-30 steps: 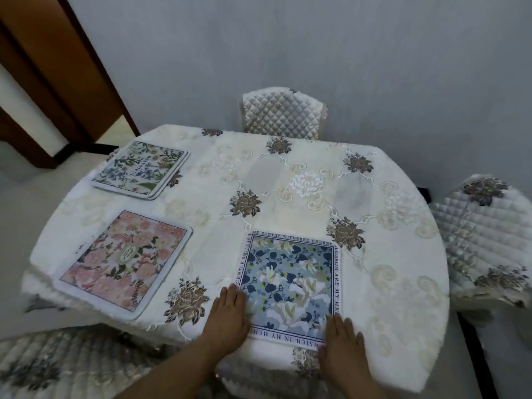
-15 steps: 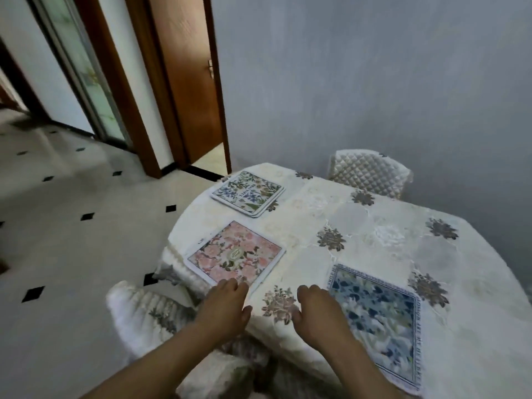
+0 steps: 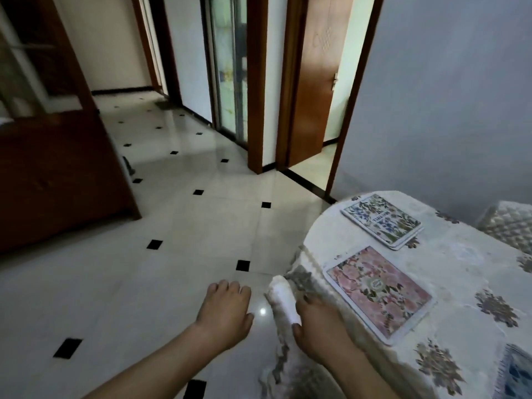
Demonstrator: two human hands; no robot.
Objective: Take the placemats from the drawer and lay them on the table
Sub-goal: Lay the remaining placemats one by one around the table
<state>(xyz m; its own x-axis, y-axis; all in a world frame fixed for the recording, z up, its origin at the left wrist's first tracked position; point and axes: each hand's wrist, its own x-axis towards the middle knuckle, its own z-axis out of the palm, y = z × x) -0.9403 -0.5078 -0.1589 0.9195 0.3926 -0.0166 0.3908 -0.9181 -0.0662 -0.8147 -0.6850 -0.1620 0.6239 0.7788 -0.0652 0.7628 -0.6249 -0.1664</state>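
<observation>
Three placemats show on the surface (image 3: 460,283) at the right of the frame: a pink floral placemat (image 3: 378,290) at centre right, a green-and-blue floral placemat (image 3: 381,221) above it, and a corner of a blue placemat (image 3: 518,372) at the lower right edge. The green-and-blue one appears to lie on a second mat; cannot confirm.

Left hand (image 3: 226,311), lower centre, is over the floor (image 3: 172,226), palm down, fingers loosely curled together, pinching nothing. Right hand (image 3: 321,329) is at the surface's near-left rim beside a chair back (image 3: 283,300); its fingers bend downward, and whether they touch the cloth or the chair cannot be told.

Judgement: laying step looks finished for these mats; view faces away from the surface, so either a return for more or the task's end. No drawer identifiable; a dark wooden cabinet (image 3: 57,168) stands upper left.

Room: wide bare tiled floor at centre. Pink mat's lower corner sits close to the rim; the chair back crowds the right hand's exit.
</observation>
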